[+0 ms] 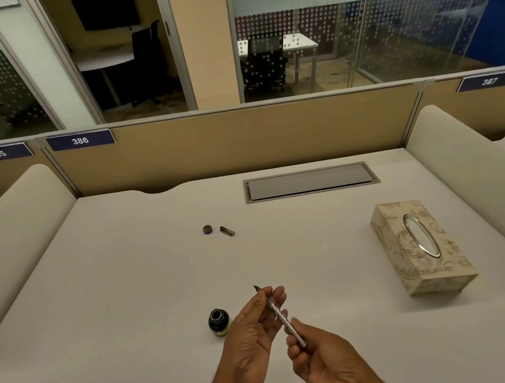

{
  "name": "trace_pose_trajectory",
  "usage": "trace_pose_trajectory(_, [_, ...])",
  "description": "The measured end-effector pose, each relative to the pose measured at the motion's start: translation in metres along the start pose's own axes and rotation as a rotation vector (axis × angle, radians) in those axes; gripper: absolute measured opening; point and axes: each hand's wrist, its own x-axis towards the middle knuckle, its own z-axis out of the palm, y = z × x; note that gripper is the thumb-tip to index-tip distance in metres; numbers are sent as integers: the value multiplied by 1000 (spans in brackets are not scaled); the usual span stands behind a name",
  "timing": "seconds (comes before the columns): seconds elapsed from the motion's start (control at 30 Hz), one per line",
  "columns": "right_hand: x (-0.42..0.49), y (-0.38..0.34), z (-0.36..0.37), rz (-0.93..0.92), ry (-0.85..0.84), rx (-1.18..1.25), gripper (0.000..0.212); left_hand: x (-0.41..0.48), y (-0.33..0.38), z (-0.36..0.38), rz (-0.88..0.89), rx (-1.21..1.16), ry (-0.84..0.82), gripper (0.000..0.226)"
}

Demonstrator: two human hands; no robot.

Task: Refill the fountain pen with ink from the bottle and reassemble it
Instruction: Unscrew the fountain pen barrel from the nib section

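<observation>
1. Left hand (248,325) fingers pinched on the pen (280,315) near the nib; right hand (321,351) fingers pinched on its back end. Pen up off the desk (129,286), tilted, between both hands.
2. Just beside the left hand: ink bottle (219,321), open, upright.
3. Far back on the desk: bottle lid (207,229) and a small pen part (227,231), lying close, not touching.
4. Probably mid-way: bottle open, pen held. Left to do: put that part back, close bottle. Can't tell if filled.
5. Off right: tissue box (420,247), unused.

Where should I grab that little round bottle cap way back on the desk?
Pinch the bottle cap by its round side wall, coming straight down from above with the fingers on opposite sides. It looks low and sits on the desk, so there seems nothing to get under. Mind the small pen piece just right of it.
</observation>
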Motion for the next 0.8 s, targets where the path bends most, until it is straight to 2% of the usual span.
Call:
trace_pose_trajectory(0.33, [-5,0,-2,-10,-10,78,30,-1,-4,2,2,-14,-7,25])
trace_pose_trajectory(0.47, [-6,0,-3,9,6,81,23,-2,-4,1,0,-18,-8,25])
trace_pose_trajectory(0.63, [-3,3,-5,-76,56,53,12,-2,-4,2,-7,-45,-3,26])
trace_pose_trajectory(0.8, [-3,7,-5,-206,96,-97,21,-1,-3,2,2,-49,20,25])
